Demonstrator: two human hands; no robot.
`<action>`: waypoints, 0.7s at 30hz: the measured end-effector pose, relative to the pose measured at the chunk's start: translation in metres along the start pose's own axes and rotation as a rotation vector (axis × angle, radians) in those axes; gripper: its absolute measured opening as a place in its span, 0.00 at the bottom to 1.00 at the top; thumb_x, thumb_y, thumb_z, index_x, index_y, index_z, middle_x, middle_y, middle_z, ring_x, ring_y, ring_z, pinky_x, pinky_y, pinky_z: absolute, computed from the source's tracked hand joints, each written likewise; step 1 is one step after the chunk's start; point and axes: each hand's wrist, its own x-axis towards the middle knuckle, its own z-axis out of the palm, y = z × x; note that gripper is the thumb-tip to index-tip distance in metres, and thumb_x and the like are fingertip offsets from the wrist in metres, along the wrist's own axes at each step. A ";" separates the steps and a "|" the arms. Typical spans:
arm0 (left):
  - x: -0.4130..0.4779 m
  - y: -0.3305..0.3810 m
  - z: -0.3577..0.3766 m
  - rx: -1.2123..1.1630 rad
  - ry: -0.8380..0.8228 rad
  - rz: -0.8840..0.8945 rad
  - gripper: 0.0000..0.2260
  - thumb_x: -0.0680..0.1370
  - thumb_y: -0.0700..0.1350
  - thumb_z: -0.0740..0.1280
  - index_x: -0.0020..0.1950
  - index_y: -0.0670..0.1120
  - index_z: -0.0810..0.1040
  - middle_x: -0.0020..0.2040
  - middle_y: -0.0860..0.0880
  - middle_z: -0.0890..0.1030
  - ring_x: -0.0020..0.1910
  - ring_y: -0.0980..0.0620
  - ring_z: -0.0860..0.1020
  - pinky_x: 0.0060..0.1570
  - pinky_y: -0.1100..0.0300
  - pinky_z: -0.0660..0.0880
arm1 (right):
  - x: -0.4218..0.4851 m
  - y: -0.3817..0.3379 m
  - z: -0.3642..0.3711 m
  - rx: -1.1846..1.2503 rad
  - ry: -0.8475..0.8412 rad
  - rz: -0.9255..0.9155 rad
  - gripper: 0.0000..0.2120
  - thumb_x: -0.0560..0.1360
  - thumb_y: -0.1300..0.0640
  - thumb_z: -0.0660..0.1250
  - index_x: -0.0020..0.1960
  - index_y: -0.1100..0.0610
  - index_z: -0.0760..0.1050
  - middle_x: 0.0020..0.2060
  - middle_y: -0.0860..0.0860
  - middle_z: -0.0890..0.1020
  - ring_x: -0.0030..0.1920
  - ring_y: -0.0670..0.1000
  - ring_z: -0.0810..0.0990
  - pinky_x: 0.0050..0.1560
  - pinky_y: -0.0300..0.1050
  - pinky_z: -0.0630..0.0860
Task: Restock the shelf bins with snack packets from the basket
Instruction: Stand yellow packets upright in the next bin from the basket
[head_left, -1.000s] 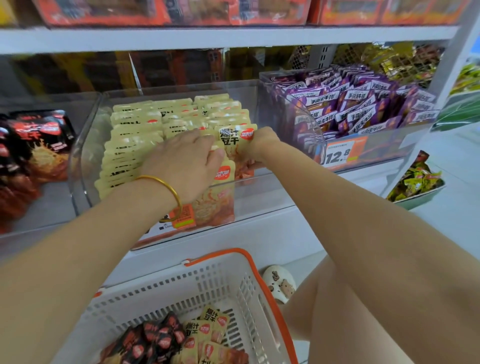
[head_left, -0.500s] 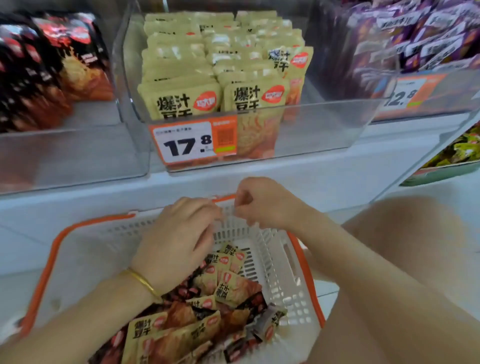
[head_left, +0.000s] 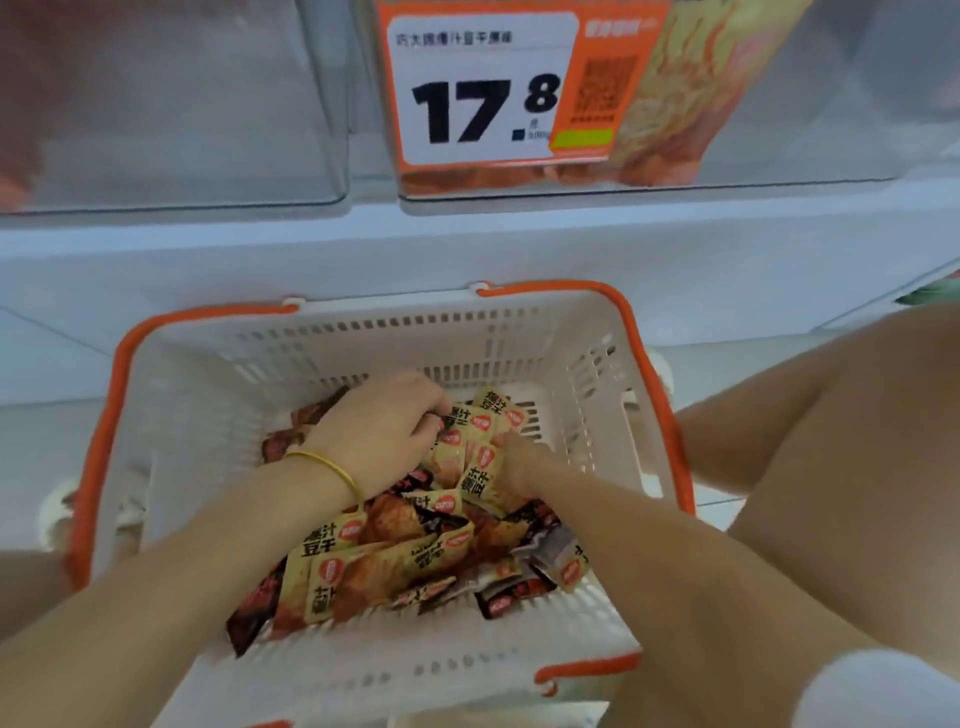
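A white basket with an orange rim (head_left: 98, 441) stands below the shelf and holds a heap of yellow snack packets (head_left: 395, 566) mixed with dark red-black packets (head_left: 514, 597). Both my hands are down inside it. My left hand (head_left: 382, 431), with a gold bangle at the wrist, curls its fingers over yellow packets (head_left: 467, 421) near the basket's far end. My right hand (head_left: 514, 465) is dug in just right of it and pinches a yellow packet (head_left: 475, 480); its fingertips are hidden. Above, the clear shelf bin (head_left: 831, 130) shows yellow packets behind its front wall.
An orange and white price tag reading 17.8 (head_left: 483, 88) hangs on that bin's front. A second clear bin (head_left: 182, 130) sits to its left. The white shelf edge (head_left: 467, 249) runs just beyond the basket. My bare leg (head_left: 831, 441) is right of the basket.
My hands left the yellow bin on the shelf, came down over the basket and went into the packet heap. The view tilted down from the shelf to the basket.
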 end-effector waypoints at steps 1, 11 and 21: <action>0.000 -0.002 0.003 0.004 -0.013 0.000 0.10 0.81 0.45 0.58 0.58 0.49 0.76 0.55 0.53 0.75 0.57 0.53 0.72 0.57 0.60 0.68 | 0.006 0.000 0.007 0.006 0.007 0.020 0.30 0.75 0.60 0.64 0.74 0.57 0.57 0.61 0.59 0.75 0.60 0.59 0.75 0.54 0.49 0.74; 0.009 -0.005 0.005 -0.028 -0.081 -0.088 0.12 0.80 0.44 0.59 0.62 0.47 0.74 0.59 0.50 0.74 0.58 0.53 0.71 0.55 0.64 0.63 | -0.005 -0.014 -0.020 -0.074 0.172 -0.090 0.06 0.76 0.65 0.60 0.46 0.60 0.75 0.45 0.54 0.78 0.53 0.56 0.77 0.49 0.44 0.73; 0.005 0.034 -0.032 -0.233 0.081 -0.238 0.09 0.75 0.49 0.69 0.52 0.46 0.76 0.47 0.47 0.80 0.43 0.47 0.79 0.42 0.55 0.73 | -0.133 -0.014 -0.122 0.727 0.045 -0.391 0.04 0.77 0.66 0.63 0.48 0.59 0.73 0.46 0.55 0.78 0.48 0.54 0.78 0.51 0.48 0.77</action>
